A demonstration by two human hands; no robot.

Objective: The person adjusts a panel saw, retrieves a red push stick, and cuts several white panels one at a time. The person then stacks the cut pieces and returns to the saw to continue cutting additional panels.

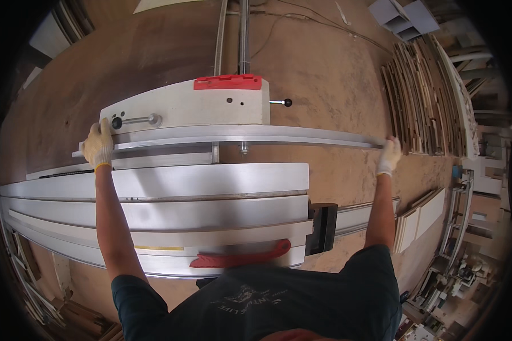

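A: Gloves on both hands, and a long grey rail (239,135) is held across the saw desk (153,182). The left hand (98,145) is wrapped round the rail's left end, fingers closed on it. The right hand (389,156) is closed on the far right end, well out past the desk's edge.

B: The rail is seen lying flat, just in front of the white fence block (188,105) with its red cap (227,83). Nothing is seen under the right end but floor.

A: A risk could be read there: with so much length unsupported, a sag or twist might be caused if one grip loosens, and the rail could be dropped.

B: The left glove is very near the black knob (117,123) and its rod (136,120); fingers might be pinched if the rail is slid that way.

A: Around it, a red handle (242,258) is seen at the near edge, a black block (322,227) at the desk's right end.

B: Stacked boards (421,96) are leaned up to the right, pale panels (421,219) lower down. The right end's swing could be blocked by that stack.
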